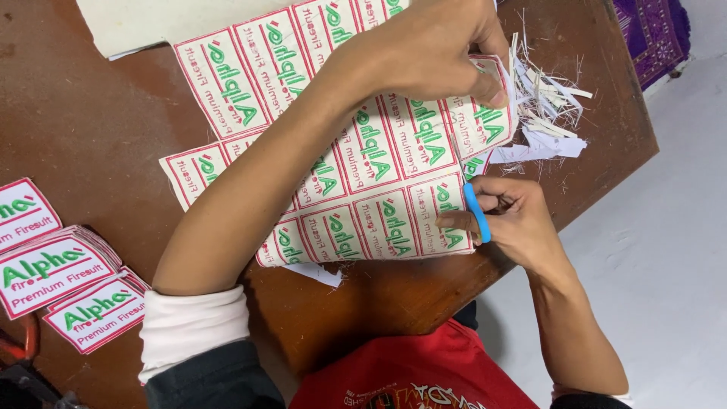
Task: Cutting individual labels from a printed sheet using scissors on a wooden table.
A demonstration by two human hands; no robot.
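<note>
A white fabric sheet [356, 151] of embroidered patches with red borders and green lettering lies across the brown table [91, 129]. My left hand [443, 49] reaches over it and pinches the sheet's far right edge. My right hand [515, 220] rests at the sheet's near right edge with its fingers through the blue handle of small scissors [477, 212]. The blades are hidden under the sheet and hand.
Stacks of cut patches [57, 280] sit at the left of the table. A heap of white trimmings [549, 106] lies by the right corner. A pale cloth [151, 23] lies at the top. A purple patterned fabric [655, 34] is on the pale floor [666, 227] beyond the table.
</note>
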